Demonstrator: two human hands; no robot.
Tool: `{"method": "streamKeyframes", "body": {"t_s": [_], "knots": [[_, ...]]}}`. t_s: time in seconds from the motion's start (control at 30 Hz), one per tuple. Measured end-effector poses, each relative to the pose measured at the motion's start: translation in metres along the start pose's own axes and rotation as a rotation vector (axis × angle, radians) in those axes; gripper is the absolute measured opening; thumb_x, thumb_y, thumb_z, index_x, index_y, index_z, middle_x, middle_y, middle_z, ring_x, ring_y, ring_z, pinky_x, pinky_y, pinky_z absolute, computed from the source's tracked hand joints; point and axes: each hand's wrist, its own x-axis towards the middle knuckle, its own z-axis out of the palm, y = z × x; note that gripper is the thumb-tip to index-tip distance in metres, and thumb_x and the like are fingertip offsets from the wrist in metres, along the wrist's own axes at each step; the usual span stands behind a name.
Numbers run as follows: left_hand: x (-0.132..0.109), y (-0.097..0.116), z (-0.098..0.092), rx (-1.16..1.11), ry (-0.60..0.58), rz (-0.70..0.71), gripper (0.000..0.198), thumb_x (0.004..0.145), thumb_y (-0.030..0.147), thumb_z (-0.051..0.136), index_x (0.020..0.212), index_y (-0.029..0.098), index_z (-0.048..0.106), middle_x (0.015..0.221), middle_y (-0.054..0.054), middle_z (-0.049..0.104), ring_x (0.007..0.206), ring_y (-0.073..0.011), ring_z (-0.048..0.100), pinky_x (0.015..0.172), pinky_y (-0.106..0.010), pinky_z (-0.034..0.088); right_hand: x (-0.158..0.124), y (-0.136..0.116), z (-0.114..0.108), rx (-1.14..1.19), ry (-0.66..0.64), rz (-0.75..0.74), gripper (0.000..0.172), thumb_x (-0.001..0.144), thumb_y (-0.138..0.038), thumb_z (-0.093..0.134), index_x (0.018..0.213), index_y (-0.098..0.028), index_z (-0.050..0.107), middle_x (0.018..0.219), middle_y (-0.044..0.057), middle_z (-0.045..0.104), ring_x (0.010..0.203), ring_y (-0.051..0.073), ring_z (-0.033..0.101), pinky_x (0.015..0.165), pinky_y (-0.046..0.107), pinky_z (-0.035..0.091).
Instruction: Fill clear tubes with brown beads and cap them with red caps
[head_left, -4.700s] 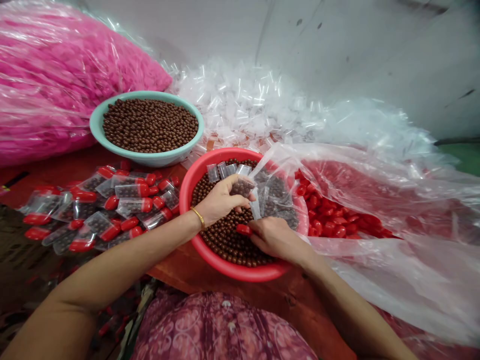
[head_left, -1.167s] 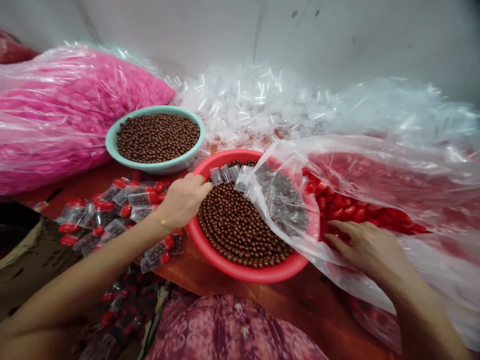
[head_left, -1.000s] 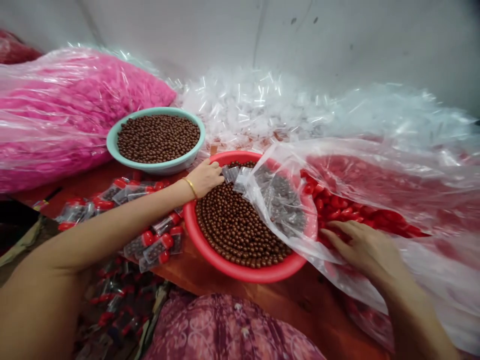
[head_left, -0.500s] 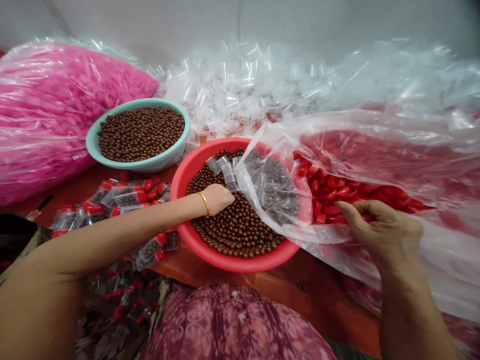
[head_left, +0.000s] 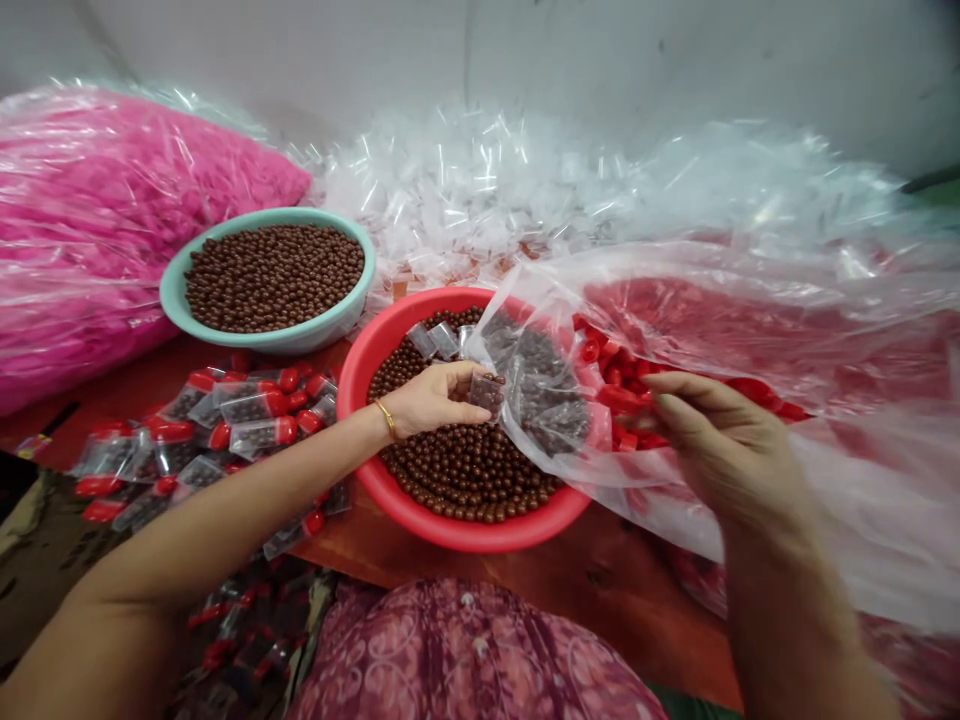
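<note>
My left hand (head_left: 427,400) is over the red bowl (head_left: 360,360) of brown balls (head_left: 465,470), fingers pinched round a small clear tube (head_left: 486,390) that looks already filled with them. The tube sits just above the balls, toward the bowl's middle, with its open end pointing to three o'clock, touching the edge of the big clear bag (head_left: 750,300) that drapes over the bowl's rim.

My right hand (head_left: 720,440) is at three o'clock from the bowl, raised at the mouth of that bag over the red caps (head_left: 637,400). Its fingers are curled together at the tips; I cannot tell whether a cap is between them.

I judge the step in hand to be capping: the tube is filled and held, the cap is being fetched. The next move calls for bringing the right hand across to nine o'clock, lining a cap with the tube's open end, and pressing it home while the left keeps the tube level so nothing spills.

Finished capped tubes (head_left: 255,405) lie in a heap at nine o'clock from the bowl. A teal bowl (head_left: 176,300) of more balls sits at eleven o'clock, empty tubes (head_left: 480,190) pile at twelve, and a pink bag (head_left: 97,220) lies far left.
</note>
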Motion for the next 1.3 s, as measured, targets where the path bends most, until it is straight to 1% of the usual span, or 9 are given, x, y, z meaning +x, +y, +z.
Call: {"method": "streamKeyframes", "body": {"t_s": [0.2, 0.37, 0.47, 0.6, 0.73, 0.87, 1.13, 1.23, 1.3], "knots": [[-0.010, 0.006, 0.006, -0.091, -0.090, -0.002, 0.042, 0.062, 0.027, 0.079, 0.096, 0.012, 0.059, 0.090, -0.003, 0.063, 0.080, -0.0111, 0.058, 0.074, -0.026, 0.050, -0.010, 0.007, 0.074, 0.105, -0.259, -0.058, 0.030, 0.079, -0.042, 0.061, 0.102, -0.024, 0.062, 0.072, -0.002, 0.063, 0.060, 0.010, 0.060, 0.063, 0.026, 0.052], [-0.012, 0.009, -0.002, -0.088, -0.055, 0.011, 0.043, 0.065, 0.036, 0.076, 0.095, 0.012, 0.057, 0.082, -0.001, 0.060, 0.067, -0.0085, 0.056, 0.061, -0.022, 0.050, -0.012, 0.006, 0.090, -0.027, -0.581, 0.028, 0.032, 0.079, -0.040, 0.058, 0.102, -0.019, 0.061, 0.065, -0.003, 0.057, 0.052, 0.008, 0.051, 0.052, 0.022, 0.044], [-0.012, 0.007, -0.005, -0.071, 0.014, -0.019, 0.040, 0.069, 0.037, 0.072, 0.095, 0.013, 0.055, 0.078, 0.002, 0.056, 0.058, -0.0054, 0.052, 0.057, -0.020, 0.047, -0.006, 0.006, 0.089, 0.012, -0.480, 0.078, 0.024, 0.072, -0.032, 0.063, 0.093, -0.020, 0.061, 0.071, -0.004, 0.056, 0.055, 0.007, 0.049, 0.052, 0.021, 0.043], [-0.012, 0.004, -0.005, -0.001, -0.056, -0.018, 0.035, 0.069, 0.032, 0.071, 0.092, 0.012, 0.055, 0.078, 0.002, 0.054, 0.064, -0.0059, 0.053, 0.059, -0.019, 0.047, 0.004, 0.007, 0.091, 0.127, -0.342, 0.054, 0.023, 0.066, -0.033, 0.069, 0.082, -0.020, 0.058, 0.053, -0.009, 0.043, 0.046, 0.007, 0.043, 0.049, 0.022, 0.042], [-0.012, 0.003, -0.003, -0.028, -0.102, -0.012, 0.032, 0.070, 0.026, 0.071, 0.093, 0.013, 0.054, 0.080, 0.002, 0.056, 0.067, -0.0054, 0.054, 0.064, -0.019, 0.047, 0.009, 0.008, 0.095, 0.089, -0.350, 0.021, 0.029, 0.068, -0.041, 0.069, 0.083, -0.018, 0.060, 0.046, -0.011, 0.034, 0.039, 0.005, 0.034, 0.043, 0.022, 0.036], [-0.013, 0.002, -0.001, -0.005, -0.112, -0.017, 0.024, 0.075, 0.023, 0.067, 0.091, 0.014, 0.051, 0.083, 0.000, 0.059, 0.072, -0.0075, 0.058, 0.068, -0.021, 0.047, 0.006, 0.008, 0.094, 0.132, -0.417, 0.067, 0.032, 0.074, -0.046, 0.060, 0.089, -0.018, 0.061, 0.051, -0.009, 0.036, 0.039, 0.005, 0.031, 0.037, 0.021, 0.029], [-0.014, 0.003, 0.001, 0.037, -0.093, 0.080, 0.021, 0.076, 0.021, 0.065, 0.089, 0.014, 0.051, 0.079, 0.003, 0.053, 0.073, -0.0069, 0.054, 0.071, -0.022, 0.050, -0.002, 0.002, 0.092, -0.148, -0.478, -0.238, 0.019, 0.073, -0.030, 0.063, 0.089, -0.020, 0.066, 0.062, -0.003, 0.058, 0.055, 0.011, 0.052, 0.053, 0.025, 0.043], [-0.013, 0.003, 0.000, -0.015, -0.100, 0.061, 0.027, 0.075, 0.027, 0.067, 0.091, 0.014, 0.051, 0.082, 0.002, 0.054, 0.073, -0.0081, 0.057, 0.070, -0.024, 0.051, -0.001, 0.005, 0.093, -0.205, -0.414, -0.334, 0.022, 0.076, -0.033, 0.061, 0.092, -0.019, 0.068, 0.078, 0.003, 0.069, 0.066, 0.016, 0.060, 0.062, 0.029, 0.049], [-0.013, 0.003, 0.000, -0.040, -0.117, 0.050, 0.031, 0.074, 0.029, 0.069, 0.095, 0.014, 0.051, 0.084, 0.001, 0.056, 0.073, -0.0085, 0.058, 0.071, -0.024, 0.051, -0.001, 0.005, 0.092, -0.285, -0.458, -0.390, 0.029, 0.077, -0.033, 0.061, 0.103, -0.020, 0.068, 0.089, 0.004, 0.071, 0.074, 0.018, 0.064, 0.069, 0.031, 0.050]]}}
